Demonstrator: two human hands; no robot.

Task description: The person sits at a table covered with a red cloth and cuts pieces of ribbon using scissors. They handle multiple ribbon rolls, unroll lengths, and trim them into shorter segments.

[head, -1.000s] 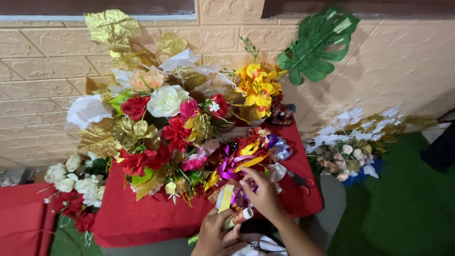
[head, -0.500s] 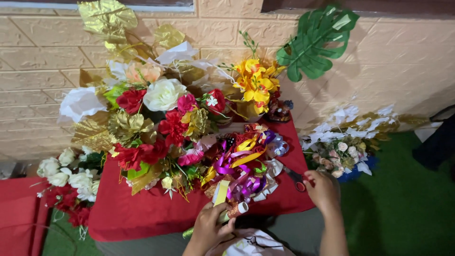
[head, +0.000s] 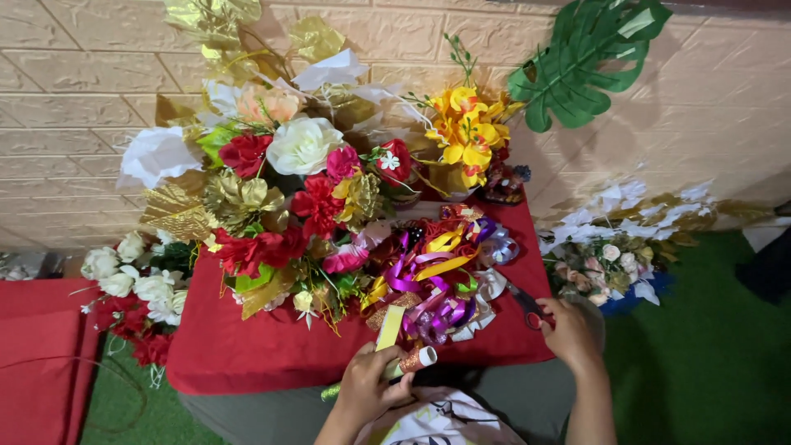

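A glitter ribbon roll [head: 414,360] is gripped in the left hand [head: 368,387]; red-handled scissors [head: 525,306] are being closed on by the right hand [head: 571,331] — nothing is cut yet, the ribbon pile [head: 432,276] untouched.

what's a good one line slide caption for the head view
Left hand grips a ribbon roll while the right hand reaches scissors on a red table of flowers.

Single head-worn view, steeply downward and close, over the red table [head: 247,354], toward the brick wall [head: 66,99].
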